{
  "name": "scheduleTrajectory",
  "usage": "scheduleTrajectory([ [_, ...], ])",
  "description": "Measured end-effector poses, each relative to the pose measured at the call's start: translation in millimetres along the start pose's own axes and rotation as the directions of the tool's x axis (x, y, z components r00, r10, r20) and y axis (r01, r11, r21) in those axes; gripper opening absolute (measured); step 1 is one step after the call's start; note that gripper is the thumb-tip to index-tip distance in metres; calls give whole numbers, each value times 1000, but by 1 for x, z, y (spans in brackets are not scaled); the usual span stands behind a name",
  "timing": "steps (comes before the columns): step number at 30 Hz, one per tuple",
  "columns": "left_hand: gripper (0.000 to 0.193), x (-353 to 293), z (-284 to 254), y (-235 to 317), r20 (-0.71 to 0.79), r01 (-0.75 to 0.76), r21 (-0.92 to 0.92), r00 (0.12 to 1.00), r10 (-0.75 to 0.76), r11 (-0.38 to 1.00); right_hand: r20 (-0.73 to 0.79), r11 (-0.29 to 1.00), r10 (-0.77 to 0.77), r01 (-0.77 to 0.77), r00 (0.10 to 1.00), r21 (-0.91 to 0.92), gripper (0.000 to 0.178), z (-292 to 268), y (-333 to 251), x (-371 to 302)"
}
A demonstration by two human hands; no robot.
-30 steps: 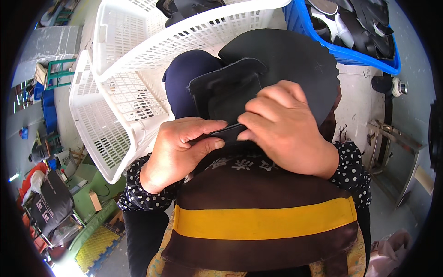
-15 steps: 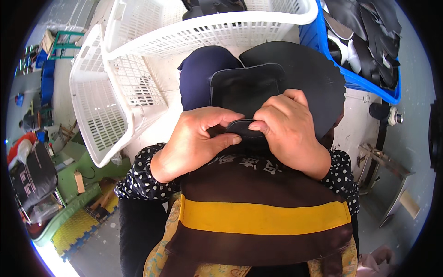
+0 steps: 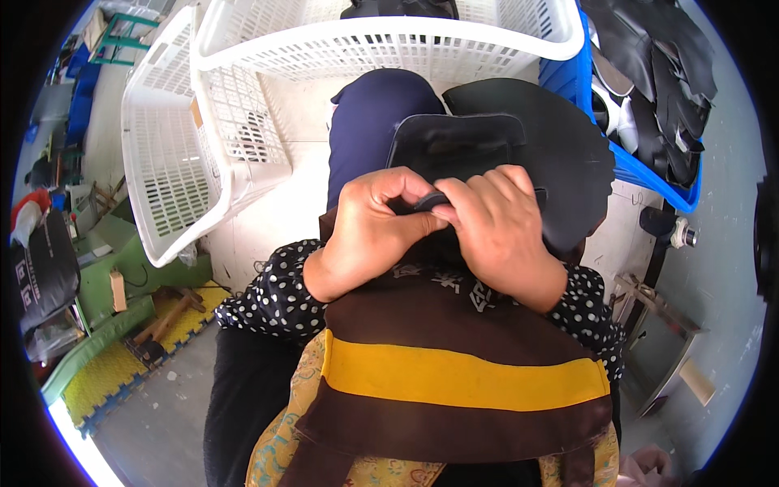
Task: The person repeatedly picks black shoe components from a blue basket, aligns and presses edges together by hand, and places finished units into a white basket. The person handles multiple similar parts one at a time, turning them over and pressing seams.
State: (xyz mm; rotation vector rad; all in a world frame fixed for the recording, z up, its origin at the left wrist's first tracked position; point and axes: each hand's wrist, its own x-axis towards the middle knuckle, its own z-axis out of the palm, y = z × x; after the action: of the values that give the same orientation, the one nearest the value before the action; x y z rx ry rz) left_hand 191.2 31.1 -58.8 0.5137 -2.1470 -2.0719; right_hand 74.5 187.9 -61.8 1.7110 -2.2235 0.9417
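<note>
A black leather-like piece point(image 3: 454, 134) with a stitched edge lies in front of me, its far end spread flat. My left hand point(image 3: 373, 231) pinches the near edge of this piece between thumb and fingers. Close beside it, my right hand point(image 3: 507, 235) grips the same edge, thumb against the fold and fingers curled over. The fingertips of both hands almost touch, and the edge between them is bent up. Under the piece are a dark navy rounded surface point(image 3: 381, 114) on the left and a larger black rounded sheet point(image 3: 560, 154) on the right.
White plastic baskets point(image 3: 406, 32) stand ahead and to the left. A blue crate point(image 3: 657, 174) heaped with black pieces point(image 3: 649, 65) is at far right. My brown apron point(image 3: 454, 438) with a yellow band covers my lap. A metal frame point(image 3: 661, 349) stands right, by the wall.
My hands have come closer together, and the pinched edge is now folded more tightly and mostly covered by fingers. The whole view has shifted slightly.
</note>
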Motion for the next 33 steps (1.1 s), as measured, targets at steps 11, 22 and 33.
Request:
scheduleTrajectory([
  [11,16,24,-9,8,302,-69,249,953,-10,966,-156,988,147,-138,977,64,20,2,24,-13],
  [22,36,28,19,23,377,-52,230,925,-39,972,-279,987,158,-143,947,73,25,-3,28,-21],
  [33,12,23,10,21,350,211,282,886,-305,936,-256,997,80,-73,963,37,27,1,31,-22],
])
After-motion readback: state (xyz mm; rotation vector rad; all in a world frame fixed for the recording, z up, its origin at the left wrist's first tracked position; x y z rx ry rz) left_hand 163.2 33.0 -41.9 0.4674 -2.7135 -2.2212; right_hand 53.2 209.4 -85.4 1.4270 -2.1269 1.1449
